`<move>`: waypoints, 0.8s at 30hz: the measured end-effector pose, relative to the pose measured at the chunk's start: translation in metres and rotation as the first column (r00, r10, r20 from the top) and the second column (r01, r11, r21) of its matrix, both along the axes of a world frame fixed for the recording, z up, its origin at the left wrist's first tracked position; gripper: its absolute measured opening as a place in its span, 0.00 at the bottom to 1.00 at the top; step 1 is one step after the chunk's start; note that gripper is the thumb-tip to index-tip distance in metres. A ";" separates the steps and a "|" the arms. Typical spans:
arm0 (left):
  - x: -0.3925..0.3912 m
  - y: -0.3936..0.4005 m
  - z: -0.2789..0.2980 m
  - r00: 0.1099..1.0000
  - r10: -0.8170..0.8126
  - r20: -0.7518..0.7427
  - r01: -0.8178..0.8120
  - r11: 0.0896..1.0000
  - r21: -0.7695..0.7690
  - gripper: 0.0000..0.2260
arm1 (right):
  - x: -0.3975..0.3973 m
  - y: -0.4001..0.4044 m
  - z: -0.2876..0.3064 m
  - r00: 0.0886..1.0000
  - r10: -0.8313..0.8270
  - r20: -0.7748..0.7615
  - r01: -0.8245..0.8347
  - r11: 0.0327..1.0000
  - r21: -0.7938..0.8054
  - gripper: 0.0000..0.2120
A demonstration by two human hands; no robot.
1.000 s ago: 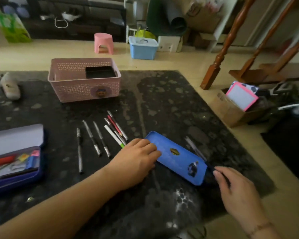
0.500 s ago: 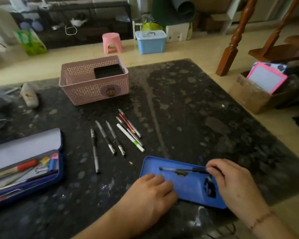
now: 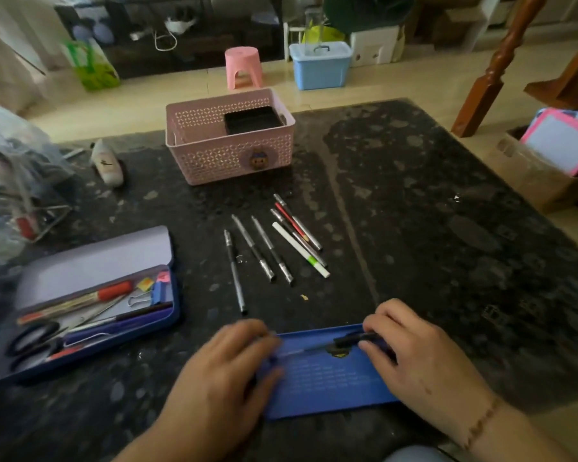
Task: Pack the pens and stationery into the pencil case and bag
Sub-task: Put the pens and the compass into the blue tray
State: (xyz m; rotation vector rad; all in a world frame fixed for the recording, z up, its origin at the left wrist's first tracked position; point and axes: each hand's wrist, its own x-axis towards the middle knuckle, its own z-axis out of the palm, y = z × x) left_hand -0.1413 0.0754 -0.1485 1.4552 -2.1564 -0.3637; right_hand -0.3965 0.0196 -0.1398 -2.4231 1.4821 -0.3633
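We have slid the blue tray (image 3: 327, 378) toward the worktop's near edge. Our right hand (image 3: 411, 351) now pinches a dark pen (image 3: 351, 340) onto it; our left hand (image 3: 227, 365) grips its left end. Packing has begun; seven pens (image 3: 274, 243) wait beyond.

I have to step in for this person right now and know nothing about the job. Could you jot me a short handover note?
Left hand: grips the left end of the blue tray, steadying it.
Right hand: pinches a black pen and lays it in the tray.
Open pencil case at the left already holds scissors, clips and a few pens.
Left to do: seven loose pens lie on the dark table beyond the tray; pack them. The pink basket stands behind them.
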 end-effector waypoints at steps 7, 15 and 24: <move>0.023 -0.002 -0.001 0.992 0.128 -0.012 -0.124 0.978 0.170 0.17 | 0.035 -0.006 -0.004 0.992 0.121 -0.029 -0.121 0.992 -0.029 0.08; 0.054 0.004 0.008 0.986 0.141 0.088 -0.158 0.960 0.233 0.13 | 0.067 -0.016 -0.004 0.963 0.263 -0.060 -0.268 0.960 -0.084 0.03; 0.055 0.003 0.012 0.976 0.193 0.099 -0.214 0.929 0.301 0.12 | 0.076 -0.021 -0.007 0.961 0.231 -0.150 -0.255 0.953 -0.163 0.06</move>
